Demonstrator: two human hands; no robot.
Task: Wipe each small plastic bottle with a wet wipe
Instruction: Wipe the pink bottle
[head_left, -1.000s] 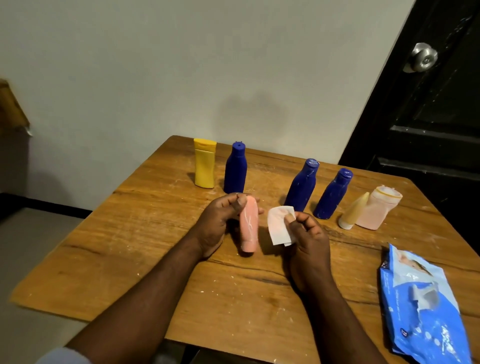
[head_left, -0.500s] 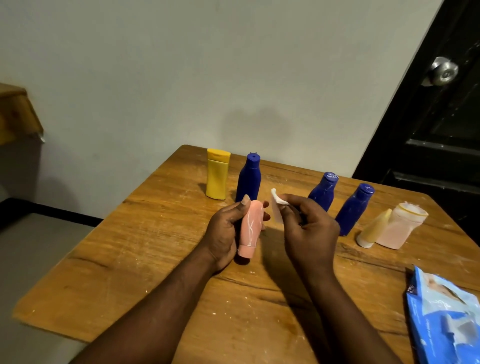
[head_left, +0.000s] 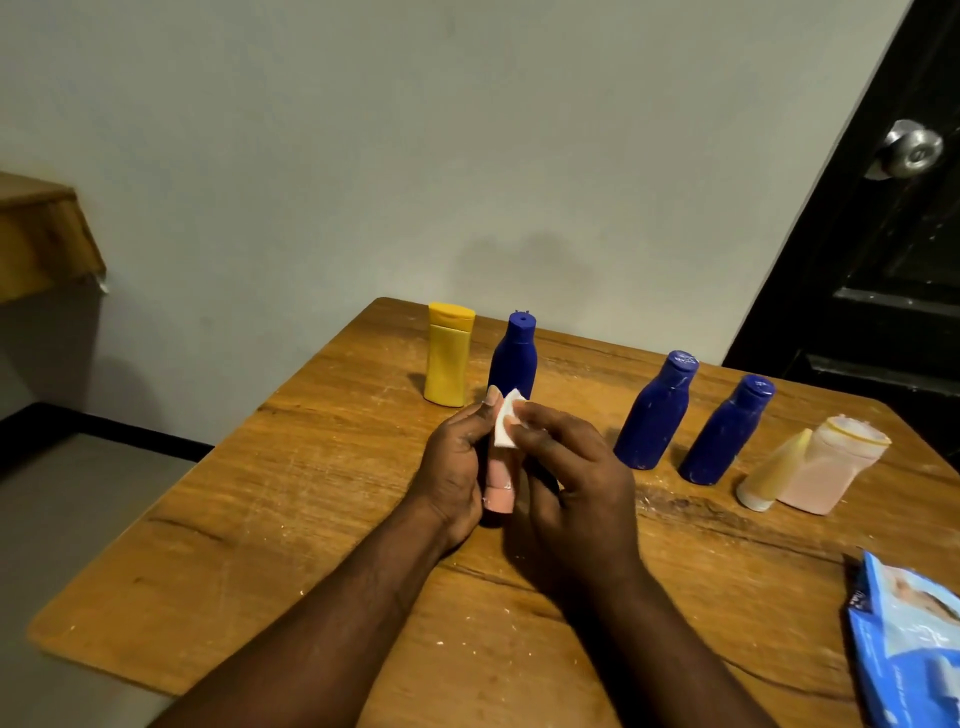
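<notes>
Holding the pink bottle (head_left: 500, 491) upright at the middle of the table (head_left: 311, 493), left hand (head_left: 457, 462) curled round its side with the thumb raised near the top; resting on the wood or just off it, cannot tell. Pinching a small folded wet wipe (head_left: 505, 423) between thumb and forefinger of the right hand (head_left: 571, 483), pressed against the bottle's upper end. Judged as wiping under way on this one bottle.

Could lose the wipe: caught only by a fingertip pinch, wet, dragged over smooth plastic, so likely to bunch up or slide out mid-stroke. Could lose the bottle as well: gripped from one side, slick once damp, free to twist or shoot downward under a hard push from the right.

Could skip the strip hidden beneath the left fingers unless turned in the grip.

Could knock over the left blue bottle (head_left: 514, 358), standing just behind the hands beside the yellow bottle (head_left: 448, 356); both narrow and upright, easy to topple with a forward stroke.

Less danger to the middle blue bottle (head_left: 655, 410) and right blue bottle (head_left: 726, 431), or to the cream tube (head_left: 774, 473) close against the pale pink bottle (head_left: 831, 465), all well apart from the hands.

Could soil or dry out so small a wipe long before finishing the row; fresh ones presumably in the blue wipe pack (head_left: 909, 649) at the table's right edge, itself open to a nudge from the right forearm.
</notes>
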